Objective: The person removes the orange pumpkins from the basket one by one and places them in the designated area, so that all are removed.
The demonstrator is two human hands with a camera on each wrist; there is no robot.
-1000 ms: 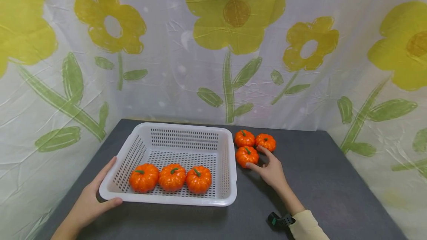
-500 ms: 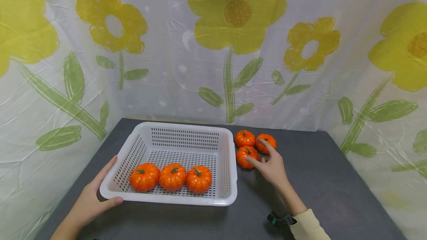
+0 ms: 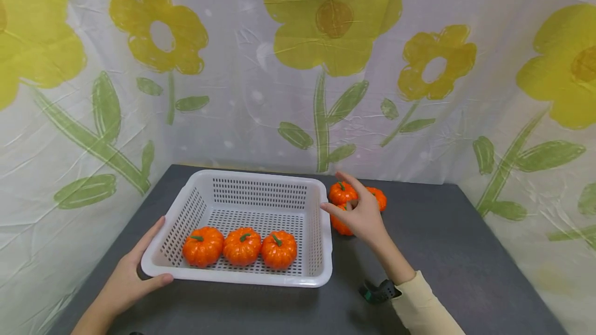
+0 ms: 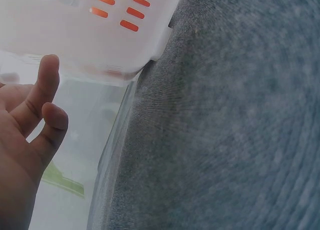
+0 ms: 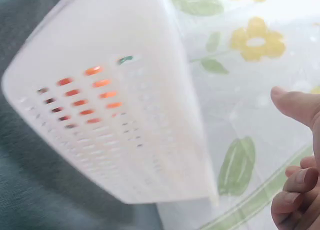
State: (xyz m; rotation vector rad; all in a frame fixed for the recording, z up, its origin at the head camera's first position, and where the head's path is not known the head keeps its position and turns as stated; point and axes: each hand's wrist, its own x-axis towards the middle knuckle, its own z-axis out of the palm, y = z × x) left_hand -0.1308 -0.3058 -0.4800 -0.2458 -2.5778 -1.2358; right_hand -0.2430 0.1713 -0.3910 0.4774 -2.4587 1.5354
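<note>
A white perforated plastic basket [image 3: 242, 277] stands on the dark table. Three orange pumpkins [image 3: 242, 247] with green stems line its front side. At the basket's front left corner, my left hand [image 3: 125, 279] spreads, thumb along the front rim and fingers along the left side. Two loosely bent fingers [image 4: 48, 87] show close to the rim in the left wrist view. My right hand [image 3: 359, 216] hangs by the basket's right rim, thumb and index finger stretched apart, nothing between them. Behind it, partly covered, sit three more pumpkins [image 3: 342, 191] on the table.
The dark table [image 3: 447, 257] extends to the right and in front of the basket. A white curtain [image 3: 233, 133] printed with yellow flowers encloses the back and sides. A dark wristband [image 3: 379, 291] is on the right wrist, below a pale yellow sleeve [image 3: 428, 304].
My right hand has drawn away from the loose pumpkins and swung left to the basket's right rim. The left hand and all the pumpkins stay in place.
</note>
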